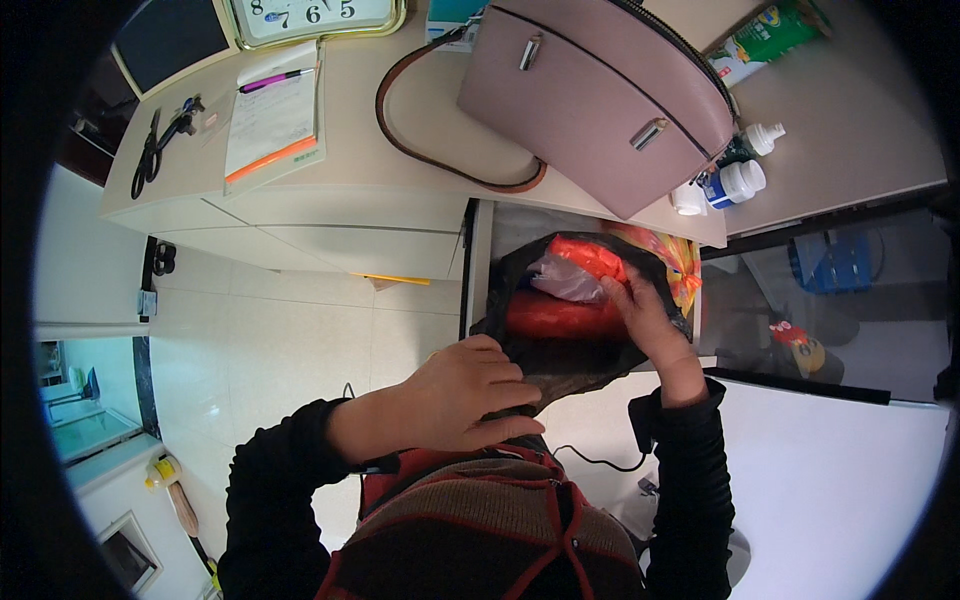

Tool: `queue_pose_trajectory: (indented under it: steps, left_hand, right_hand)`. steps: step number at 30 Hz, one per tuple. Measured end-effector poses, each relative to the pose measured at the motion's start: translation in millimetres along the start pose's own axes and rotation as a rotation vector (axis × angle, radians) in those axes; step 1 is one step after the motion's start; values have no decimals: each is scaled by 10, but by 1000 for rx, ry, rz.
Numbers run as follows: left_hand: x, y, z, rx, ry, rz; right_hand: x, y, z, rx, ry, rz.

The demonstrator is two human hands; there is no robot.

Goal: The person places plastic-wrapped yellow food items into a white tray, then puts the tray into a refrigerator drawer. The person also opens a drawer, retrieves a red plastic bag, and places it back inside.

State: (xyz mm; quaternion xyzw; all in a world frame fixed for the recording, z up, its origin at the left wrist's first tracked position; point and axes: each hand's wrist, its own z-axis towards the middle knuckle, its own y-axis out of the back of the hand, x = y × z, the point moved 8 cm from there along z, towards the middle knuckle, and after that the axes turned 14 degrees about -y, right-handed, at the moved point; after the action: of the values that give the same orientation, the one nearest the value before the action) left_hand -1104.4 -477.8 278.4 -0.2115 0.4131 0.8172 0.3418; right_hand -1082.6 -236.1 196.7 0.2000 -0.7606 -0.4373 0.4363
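An open black plastic bag (577, 360) sits in a pulled-out drawer (481, 259), its mouth spread wide. Inside it lie a red plastic-wrapped bundle (566, 315), a clear plastic bag (566, 279) and a bright orange-red plastic packet (589, 255). My right hand (652, 319) reaches into the mouth from the right, thumb and fingers pinching the end of the orange-red packet. At the near side, my left hand (457, 394) has its fingers curled over the black bag's gathered edge. What the bundles contain is hidden.
A yellow-and-red patterned plastic bag (679, 262) fills the drawer's right side. On the desktop stand a pink handbag (592, 97), white-capped bottles (735, 184), a notepad (274, 120) with a pen, scissors (150, 154) and a clock (315, 19). A glass-fronted cabinet (825, 300) borders the right.
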Motion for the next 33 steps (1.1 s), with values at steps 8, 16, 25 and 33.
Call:
queue_pose_trajectory:
  steps: [8,16,25,33]
  left_hand:
    - [263,112,67,-84,170,-32]
    - [553,126,64,-123,278,78]
    - [930,-17,64,6,344,336]
    - [1244,-116,-2,160,568,355]
  right_hand:
    - [-169,68,-140,167,-476,463]
    - [393,243,-705,39,147,82]
    - [677,282,-617,-99,146,-64]
    - [447,-89,-180,-207,101,-250]
